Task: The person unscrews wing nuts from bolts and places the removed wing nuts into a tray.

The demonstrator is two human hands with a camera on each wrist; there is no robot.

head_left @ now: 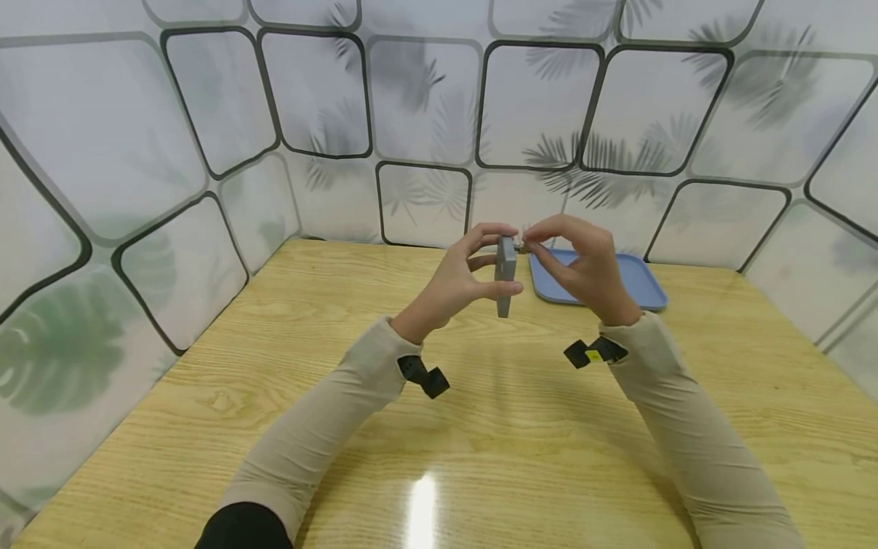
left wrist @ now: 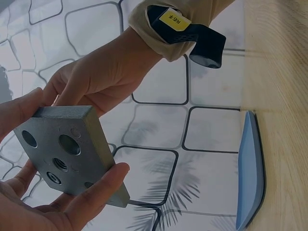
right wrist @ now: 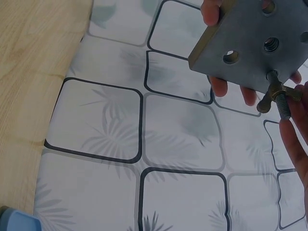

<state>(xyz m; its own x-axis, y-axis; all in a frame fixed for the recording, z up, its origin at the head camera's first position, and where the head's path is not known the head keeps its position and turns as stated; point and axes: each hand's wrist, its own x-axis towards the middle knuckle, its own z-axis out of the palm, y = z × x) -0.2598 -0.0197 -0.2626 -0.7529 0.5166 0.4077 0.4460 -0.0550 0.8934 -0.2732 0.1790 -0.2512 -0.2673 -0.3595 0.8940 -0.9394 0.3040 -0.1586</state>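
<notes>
Raised over the table, a grey metal block (head_left: 505,268) with several round holes is held by its edges in my left hand (head_left: 466,271), thumb on the near side. A threaded bolt (right wrist: 284,109) sticks out of one hole, and its socket head (left wrist: 54,178) sits in the opposite face. On the bolt is a brass-coloured wing nut (right wrist: 276,91), standing off from the block's face. My right hand (head_left: 581,255) pinches at the wing nut with thumb and fingertips, to the right of the block.
Behind my right hand, a blue tray (head_left: 641,280) lies on the wooden table (head_left: 329,305). A pale patterned curtain (head_left: 425,99) with black outlines and leaf prints stands around the far and side edges. Each wrist wears a small black camera.
</notes>
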